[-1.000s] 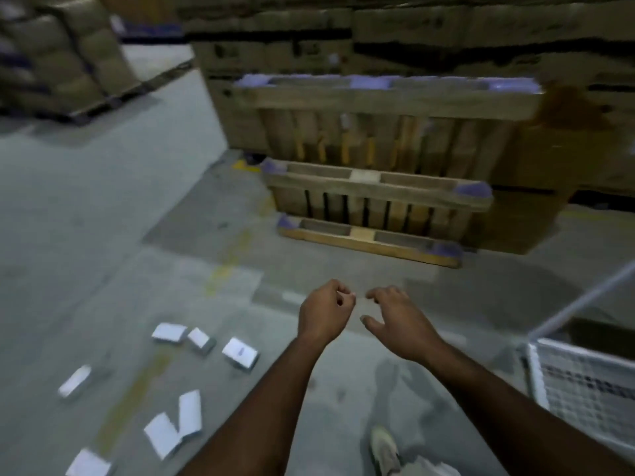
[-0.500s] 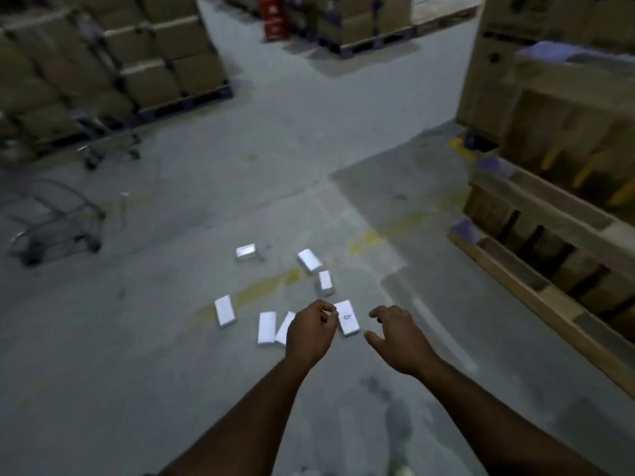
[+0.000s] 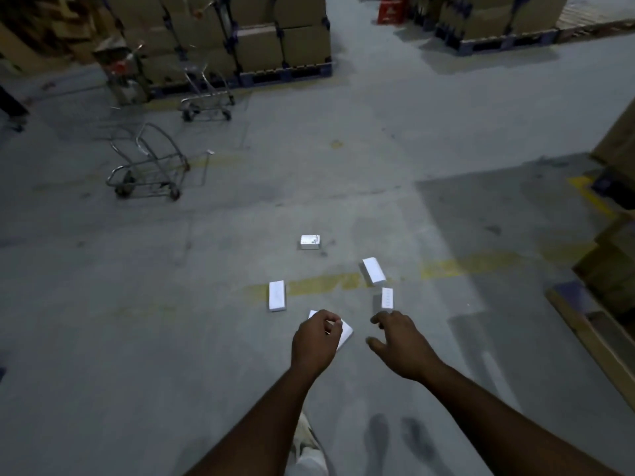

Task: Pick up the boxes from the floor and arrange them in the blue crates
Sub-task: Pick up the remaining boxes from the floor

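Several small white boxes lie scattered on the grey concrete floor around a faded yellow line: one farthest away, one tilted, one on the left, one on its side. Another white box is partly hidden behind my left hand, which is held out with curled fingers and nothing in it. My right hand reaches forward beside it, fingers spread and empty, just below the box on its side. Both hands hang above the floor. No blue crate is in view.
Two wire shopping carts stand at the left back. Stacked cardboard cartons on pallets line the back. Wooden pallets run along the right edge. My shoe shows at the bottom.
The view has swung left: the wooden pallets slid from the middle to the right edge, and the white boxes came to the centre under my hands. Hand poses are unchanged.
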